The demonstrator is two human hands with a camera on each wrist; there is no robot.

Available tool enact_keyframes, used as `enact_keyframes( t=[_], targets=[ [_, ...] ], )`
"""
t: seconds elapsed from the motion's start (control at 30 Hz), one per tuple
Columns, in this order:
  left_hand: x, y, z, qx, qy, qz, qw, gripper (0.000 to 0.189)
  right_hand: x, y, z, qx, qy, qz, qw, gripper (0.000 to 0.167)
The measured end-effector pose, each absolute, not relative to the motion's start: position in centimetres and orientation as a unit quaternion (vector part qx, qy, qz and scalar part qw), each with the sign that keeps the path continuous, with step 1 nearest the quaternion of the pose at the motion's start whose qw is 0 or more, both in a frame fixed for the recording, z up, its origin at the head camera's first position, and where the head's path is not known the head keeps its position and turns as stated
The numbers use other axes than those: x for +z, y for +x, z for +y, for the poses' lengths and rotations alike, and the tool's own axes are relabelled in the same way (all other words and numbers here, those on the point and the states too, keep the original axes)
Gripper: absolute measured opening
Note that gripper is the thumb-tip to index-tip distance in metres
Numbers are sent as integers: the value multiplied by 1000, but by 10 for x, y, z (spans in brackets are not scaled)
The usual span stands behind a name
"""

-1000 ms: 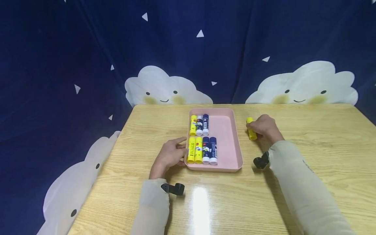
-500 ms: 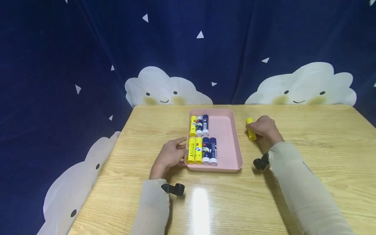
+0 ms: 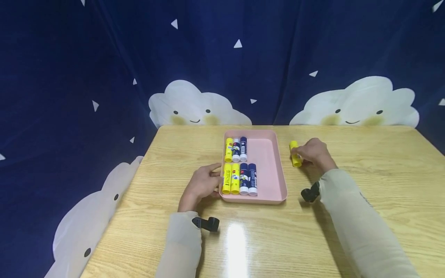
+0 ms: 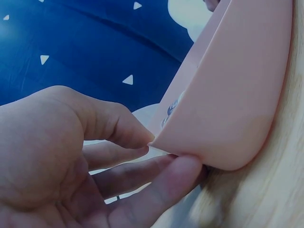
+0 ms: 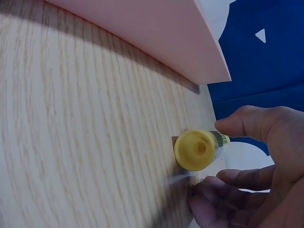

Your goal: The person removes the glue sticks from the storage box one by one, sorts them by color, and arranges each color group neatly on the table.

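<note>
A shallow pink tray stands on the table, holding two rows of glue sticks along its left side. Its back row has one yellow glue stick and two navy-and-white ones; two yellow and two navy-and-white ones form the front row. My left hand is at the tray's left wall, thumb at the rim and fingertips against the outside in the left wrist view. Right of the tray, another yellow glue stick lies on the table. My right hand holds it loosely between thumb and fingers, the thumb over its label.
The wooden table extends around the tray, with bare wood between the tray and the right hand's glue stick. A dark blue curtain with white clouds hangs behind the table. Each wrist wears a small black camera.
The yellow glue stick by my right hand has shifted slightly left and turned, showing more of its label. My left hand and the tray stay in place.
</note>
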State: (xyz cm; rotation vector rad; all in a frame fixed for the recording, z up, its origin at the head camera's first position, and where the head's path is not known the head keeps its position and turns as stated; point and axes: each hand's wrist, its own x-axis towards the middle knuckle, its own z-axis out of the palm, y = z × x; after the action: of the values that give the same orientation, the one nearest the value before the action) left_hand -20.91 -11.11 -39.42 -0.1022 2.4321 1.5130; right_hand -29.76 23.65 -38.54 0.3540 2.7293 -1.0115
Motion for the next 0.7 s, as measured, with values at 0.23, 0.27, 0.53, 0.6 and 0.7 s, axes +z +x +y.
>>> enact_keyframes(
  t=[0.23,0.27,0.53,0.6,0.7],
  targets=[
    [-396,-211,-111,521,-34,842,138,60,-381,-297,237,-349,119,924,99,30],
    [-396,-211,-111,520,-35,842,138,60,-380,-297,238,-352,117,924,97,30],
    [-396,-210,-111,521,-41,841,141,62,-373,-296,240,-350,86,930,77,32],
    [-396,-210,-111,522,-41,840,141,62,-370,-296,239,-352,83,929,75,32],
    [-395,-210,-111,523,-37,839,141,61,-365,-294,236,-351,80,931,68,32]
  ],
)
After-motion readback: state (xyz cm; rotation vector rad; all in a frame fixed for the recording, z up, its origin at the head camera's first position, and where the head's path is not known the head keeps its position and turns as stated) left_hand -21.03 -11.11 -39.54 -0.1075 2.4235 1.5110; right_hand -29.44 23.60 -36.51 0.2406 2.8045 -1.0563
